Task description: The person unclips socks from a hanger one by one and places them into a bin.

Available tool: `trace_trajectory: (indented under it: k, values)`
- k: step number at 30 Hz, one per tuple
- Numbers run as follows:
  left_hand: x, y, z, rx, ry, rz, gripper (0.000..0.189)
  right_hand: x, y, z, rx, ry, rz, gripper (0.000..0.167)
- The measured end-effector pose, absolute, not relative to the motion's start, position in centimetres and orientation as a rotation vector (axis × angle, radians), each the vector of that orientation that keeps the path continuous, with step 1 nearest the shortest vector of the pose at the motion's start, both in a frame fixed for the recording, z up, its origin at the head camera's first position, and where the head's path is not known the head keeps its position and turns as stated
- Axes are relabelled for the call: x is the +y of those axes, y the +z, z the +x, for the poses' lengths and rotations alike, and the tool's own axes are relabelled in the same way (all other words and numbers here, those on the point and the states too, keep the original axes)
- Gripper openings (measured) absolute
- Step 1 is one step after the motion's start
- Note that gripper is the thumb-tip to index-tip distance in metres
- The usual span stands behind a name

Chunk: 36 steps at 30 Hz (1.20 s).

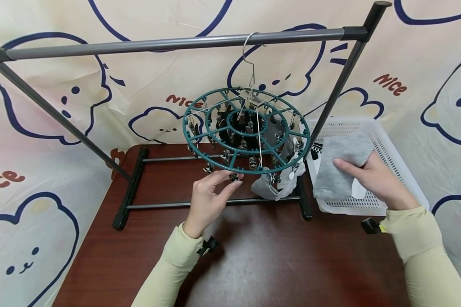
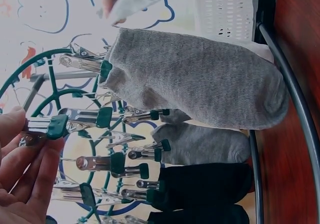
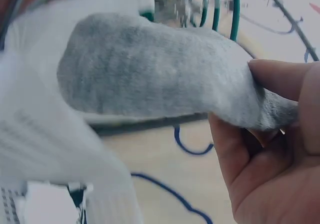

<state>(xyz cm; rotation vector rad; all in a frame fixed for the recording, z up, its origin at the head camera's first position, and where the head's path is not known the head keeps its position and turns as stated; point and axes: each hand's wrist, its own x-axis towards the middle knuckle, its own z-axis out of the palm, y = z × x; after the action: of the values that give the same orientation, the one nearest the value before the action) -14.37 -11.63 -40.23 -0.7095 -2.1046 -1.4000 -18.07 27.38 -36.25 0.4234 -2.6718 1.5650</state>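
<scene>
While your left hand (image 1: 211,199) pinched a metal clip (image 1: 234,177) between thumb and fingertips, just below the near rim of the round green hanger (image 1: 185,128), your right hand (image 1: 380,181) gripped a grey sock (image 1: 336,170) to the hanger's right. You had that sock by one end, thumb on one face and fingers on the other, and the rest of it reached away from your grip. You held it over the white basket (image 1: 401,170), which sat right of the hanger; whether sock and basket touched, you could not tell. Part of a white cloth (image 1: 359,189) showed beside the sock, also to the hanger's right. The clip in your fingers had green tips, but whether its jaws were parted was unclear.

Before you, a wire hook (image 1: 253,70) rose from the hanger to the dark bar (image 1: 169,44) above it. Seen from your left wrist, a ribbed grey sock (image 2: 195,78) hung from a clip on the hanger, with a smaller grey sock (image 2: 205,143) and black socks (image 2: 205,184) clipped near it under the rings. Below the hanger lay the brown counter (image 1: 292,264), and behind the hanger hung a cloth printed with cartoon faces (image 1: 34,256)
</scene>
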Motion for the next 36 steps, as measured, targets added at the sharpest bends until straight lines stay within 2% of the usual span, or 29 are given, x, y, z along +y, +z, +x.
trace_trajectory:
  k: [8,14,22,33,36]
  values:
    - [-11.8,-40.3,-14.4,-2.102,-1.379,-0.711,0.024,30.1,-36.7,-22.0,-2.783,1.532,0.264,0.038]
    - [-11.8,-40.3,-14.6,-2.088,-1.353,-0.712,0.024,31.2,-37.4,-24.8,-2.959,1.378,0.249,0.050]
    - [-11.8,-40.4,-14.6,-2.090,-1.346,-0.698,0.023,31.7,-38.9,-28.4,-3.158,1.288,0.275,0.045]
    - [-12.0,-40.3,-14.5,-2.086,-1.355,-0.695,0.024,30.9,-40.5,-31.5,-3.258,1.371,0.238,0.038]
    - [-12.1,-40.4,-14.5,-2.087,-1.361,-0.697,0.024,31.1,-41.4,-32.2,-3.289,1.398,0.214,0.040]
